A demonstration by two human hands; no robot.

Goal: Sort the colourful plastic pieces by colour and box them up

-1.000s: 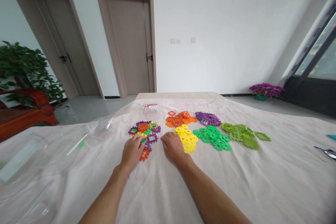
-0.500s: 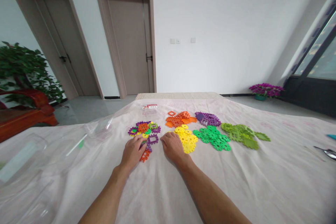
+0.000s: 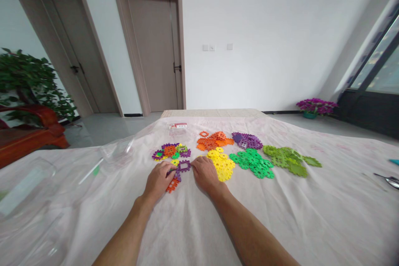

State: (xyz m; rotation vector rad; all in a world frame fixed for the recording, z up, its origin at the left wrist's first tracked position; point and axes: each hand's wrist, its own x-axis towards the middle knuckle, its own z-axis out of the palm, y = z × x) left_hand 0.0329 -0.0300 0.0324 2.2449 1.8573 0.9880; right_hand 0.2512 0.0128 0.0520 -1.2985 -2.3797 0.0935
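Note:
A purple square frame-shaped plastic building piece (image 3: 184, 166) lies flat between my hands. My right hand (image 3: 205, 171) is closed, fingertips pinching that piece's right edge. My left hand (image 3: 158, 178) is curled, thumb and fingers closed on a dark purple piece mostly hidden beneath them. Just below the left fingers, an orange notched piece (image 3: 172, 185) touches other purple pieces. Behind the hands sits a mixed cluster of purple, yellow, green and orange pieces (image 3: 170, 151). A pile of yellow flower-shaped pieces (image 3: 223, 165) lies right beside my right hand.
Sorted piles sit farther right: orange pieces (image 3: 213, 142), purple pieces (image 3: 249, 140), green pieces (image 3: 253, 163) and light green pieces (image 3: 285, 160). Clear plastic containers (image 3: 70, 174) spread along the left of the cloth. A spoon (image 3: 392, 182) lies at the far right edge.
The purple square frame has shifted slightly right and nearer, now meeting my right fingertips. Both hands stay almost in place.

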